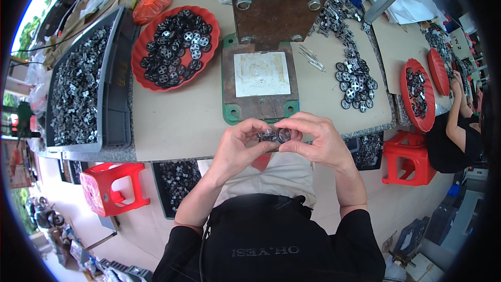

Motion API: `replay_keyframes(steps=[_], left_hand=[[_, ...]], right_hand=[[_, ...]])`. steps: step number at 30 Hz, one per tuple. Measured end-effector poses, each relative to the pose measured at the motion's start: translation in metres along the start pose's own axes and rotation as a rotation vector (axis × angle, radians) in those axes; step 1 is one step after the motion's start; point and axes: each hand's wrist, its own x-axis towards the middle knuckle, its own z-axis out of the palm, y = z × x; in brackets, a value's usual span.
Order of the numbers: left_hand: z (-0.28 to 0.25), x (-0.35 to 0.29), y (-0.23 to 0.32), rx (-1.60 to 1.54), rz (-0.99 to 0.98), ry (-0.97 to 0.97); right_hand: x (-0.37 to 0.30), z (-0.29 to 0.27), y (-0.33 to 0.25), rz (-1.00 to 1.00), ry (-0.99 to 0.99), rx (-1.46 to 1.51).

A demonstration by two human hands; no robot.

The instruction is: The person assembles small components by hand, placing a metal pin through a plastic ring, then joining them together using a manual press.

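Note:
In front of me, just off the table's front edge, both hands meet over small parts. My left hand [241, 147] pinches a small shiny grey part [267, 135], partly hidden by the fingers. Against it, my right hand [319, 141] grips a small black toy-like wheel [283, 136] between thumb and fingers, with its round face showing. The two parts touch or nearly touch; I cannot tell whether they are joined. Beyond my hands stands a brown metal press [276, 13] on a green base, with a whitish plate [262, 74] lying on it.
Left of the press, a red scalloped tray [142, 75] holds several black wheels, beside a grey crate [122, 107] of metal parts. To the right lie a wheel pile [357, 86], thin rods [312, 58] and metal pieces [336, 21]. Red stools [112, 190] flank me. Another person [454, 136] works far right.

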Motion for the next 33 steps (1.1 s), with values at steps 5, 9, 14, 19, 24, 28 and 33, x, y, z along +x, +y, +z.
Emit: replay_keyframes(steps=[5, 9, 14, 19, 24, 28, 33], left_hand=[[-0.005, 0.012, 0.009, -0.097, -0.003, 0.031], [-0.015, 0.034, 0.018, -0.040, 0.087, 0.051], [-0.036, 0.088, 0.019, 0.290, 0.200, 0.325], [-0.033, 0.108, 0.007, 0.338, 0.230, 0.412], [-0.031, 0.108, 0.004, 0.474, 0.242, 0.443], [-0.033, 0.109, 0.002, 0.476, 0.232, 0.449], [-0.039, 0.115, 0.000, 0.589, 0.371, 0.480]], right_hand=[[0.020, -0.002, 0.001, -0.130, 0.058, -0.087], [0.039, -0.009, -0.012, -0.114, 0.123, -0.108], [0.045, -0.024, 0.005, -0.100, 0.266, -0.164], [0.027, -0.023, 0.019, 0.010, 0.240, -0.147], [0.015, -0.024, 0.035, 0.025, 0.267, -0.163], [0.010, -0.028, 0.037, 0.067, 0.276, -0.156], [0.013, -0.051, 0.022, 0.046, 0.302, -0.202]])
